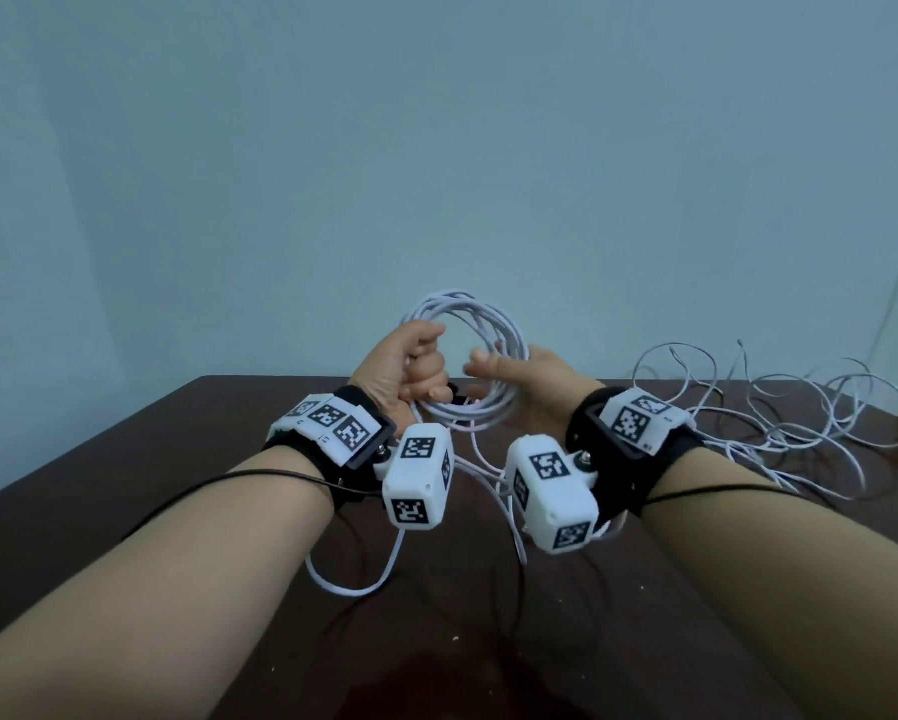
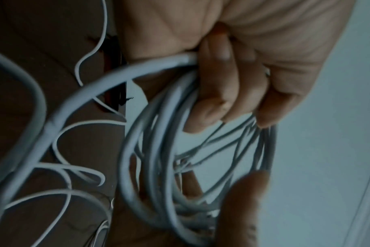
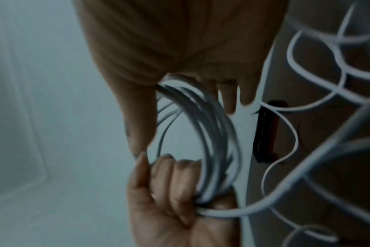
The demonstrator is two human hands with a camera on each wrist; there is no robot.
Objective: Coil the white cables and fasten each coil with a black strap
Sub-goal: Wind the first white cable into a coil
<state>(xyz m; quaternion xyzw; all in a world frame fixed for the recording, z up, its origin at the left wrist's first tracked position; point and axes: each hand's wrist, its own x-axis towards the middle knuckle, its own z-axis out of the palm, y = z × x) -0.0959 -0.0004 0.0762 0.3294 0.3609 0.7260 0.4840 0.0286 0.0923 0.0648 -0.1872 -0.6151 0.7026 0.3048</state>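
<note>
Both hands hold a coil of white cable [image 1: 493,317] upright above the dark table. My left hand [image 1: 416,366] grips the coil's left side in a fist, its fingers [image 2: 226,86] curled round several turns. My right hand [image 1: 519,376] holds the right side, with the turns [image 3: 217,133] running between its thumb [image 3: 137,117] and its fingers. A tail of the cable [image 1: 343,589] hangs from the coil and loops on the table near me. A black strap [image 3: 264,133] lies on the table beyond the hands.
A loose tangle of white cable [image 1: 779,439] spreads over the right part of the brown table [image 1: 177,485]. A pale blue wall stands behind the table's far edge. Thin black wires from the wrist cameras cross both forearms.
</note>
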